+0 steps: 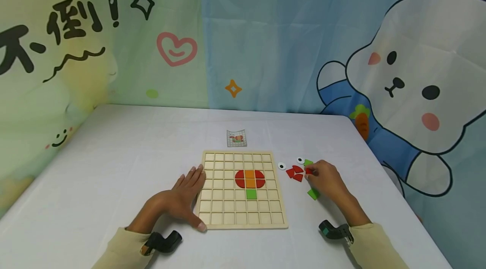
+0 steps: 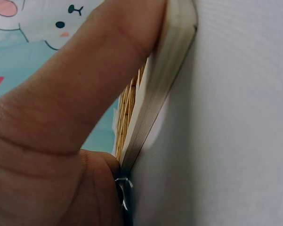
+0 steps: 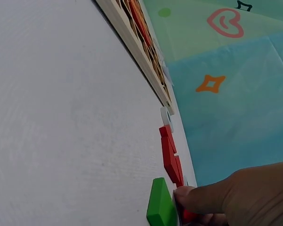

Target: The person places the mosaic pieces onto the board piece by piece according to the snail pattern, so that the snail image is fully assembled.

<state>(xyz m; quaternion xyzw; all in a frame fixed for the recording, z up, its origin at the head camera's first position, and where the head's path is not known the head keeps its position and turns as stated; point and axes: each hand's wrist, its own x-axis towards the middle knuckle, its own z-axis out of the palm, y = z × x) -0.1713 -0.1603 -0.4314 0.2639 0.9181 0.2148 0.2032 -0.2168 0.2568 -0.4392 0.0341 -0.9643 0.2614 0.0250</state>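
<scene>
Between green tiles (image 1: 313, 194), a red piece (image 1: 308, 171) is being pinched by the right hand (image 1: 328, 178), left hand (image 1: 180, 200) spread against board (image 1: 229, 206).

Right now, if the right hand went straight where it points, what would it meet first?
The right hand would probably meet the loose red pieces first, though depth is unclear.

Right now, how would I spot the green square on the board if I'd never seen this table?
On the white table, find the gridded wooden board. In the head view, the green square sits in its grid, directly below the orange pieces flanked by red pieces. It is the only green piece on the board.
</scene>
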